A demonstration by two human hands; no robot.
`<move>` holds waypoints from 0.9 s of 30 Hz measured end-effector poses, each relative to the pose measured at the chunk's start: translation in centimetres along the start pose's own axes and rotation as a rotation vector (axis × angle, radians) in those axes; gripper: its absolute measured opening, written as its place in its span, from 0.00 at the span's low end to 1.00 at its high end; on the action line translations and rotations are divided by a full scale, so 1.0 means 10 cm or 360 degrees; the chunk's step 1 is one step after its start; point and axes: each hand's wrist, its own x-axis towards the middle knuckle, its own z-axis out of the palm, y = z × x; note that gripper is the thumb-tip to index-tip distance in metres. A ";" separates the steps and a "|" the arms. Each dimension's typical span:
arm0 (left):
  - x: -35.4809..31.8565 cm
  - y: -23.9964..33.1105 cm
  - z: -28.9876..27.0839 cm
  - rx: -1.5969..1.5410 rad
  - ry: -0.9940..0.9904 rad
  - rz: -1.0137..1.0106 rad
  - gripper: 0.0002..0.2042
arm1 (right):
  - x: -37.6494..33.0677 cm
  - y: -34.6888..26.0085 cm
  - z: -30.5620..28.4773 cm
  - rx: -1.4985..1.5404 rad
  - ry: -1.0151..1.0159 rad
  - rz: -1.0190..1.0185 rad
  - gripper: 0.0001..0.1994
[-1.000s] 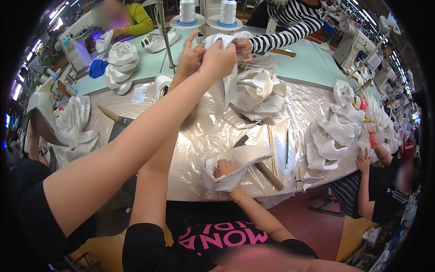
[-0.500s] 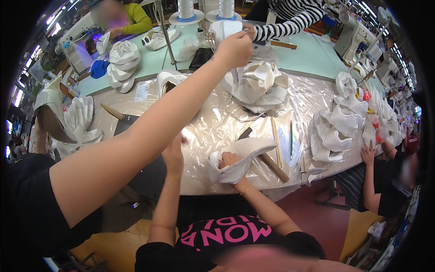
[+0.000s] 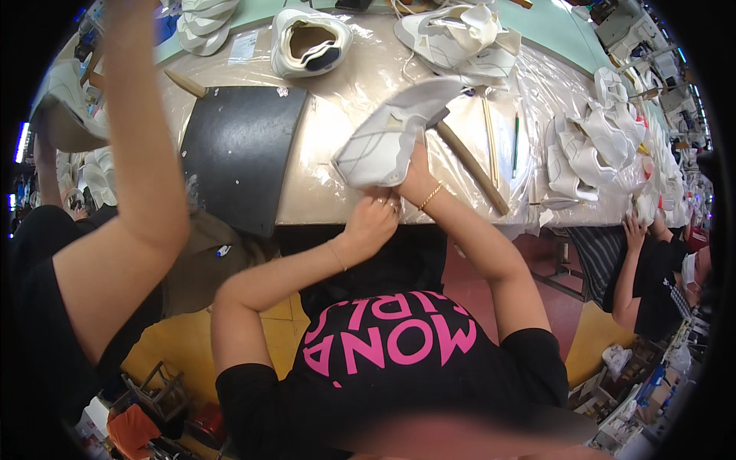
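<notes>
A white and grey shoe upper (image 3: 379,142) is raised over the front edge of the table, tilted, with its wide end toward the upper right. My right hand (image 3: 415,182) grips it from behind and below; most of those fingers are hidden by the upper. At its lower edge, my left hand (image 3: 372,224) is closed, with rings on the curled fingers. Its fingertips, hidden at the edge, appear to pinch the upper. Just right of the upper lies a hammer (image 3: 471,167) with a wooden handle.
A black board (image 3: 238,153) lies left on the plastic-covered table (image 3: 314,184), beside a wooden handle (image 3: 185,83). Another shoe upper (image 3: 280,46) and piled uppers (image 3: 586,146) stand around. Sticks (image 3: 491,138) and a green pencil (image 3: 516,146) lie right. A co-worker's arm (image 3: 146,146) rises at left.
My left hand has come right to the upper's lower edge. The upper has been turned and raised. The co-worker's arm has swung left, off the table's middle. The view has tilted down.
</notes>
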 end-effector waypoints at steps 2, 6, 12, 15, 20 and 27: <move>-0.02 -0.07 -0.10 -0.0187 -0.0579 -0.0105 0.11 | 0.03 -0.04 -0.03 -0.0372 -0.0050 -0.0222 0.12; 0.01 -0.19 -0.06 0.0093 -0.0018 -0.0223 0.16 | 0.03 -0.10 -0.15 -0.1229 -0.0147 -0.0700 0.08; 0.05 -0.18 0.14 0.0028 -0.0251 -0.0577 0.17 | -0.12 -0.13 -0.19 -0.1502 -0.0178 -0.0305 0.04; 0.08 -0.06 0.23 -0.0058 0.0011 -0.0812 0.18 | -0.23 -0.11 -0.21 -0.1450 -0.0142 -0.0179 0.04; -0.17 0.23 0.11 -0.0351 -0.0076 -0.0950 0.22 | -0.58 -0.10 -0.22 -0.1333 -0.0169 -0.0180 0.10; -0.12 0.27 -0.08 -0.0348 -0.0130 -0.0983 0.23 | -0.63 -0.14 -0.14 -0.0743 0.0020 0.0126 0.10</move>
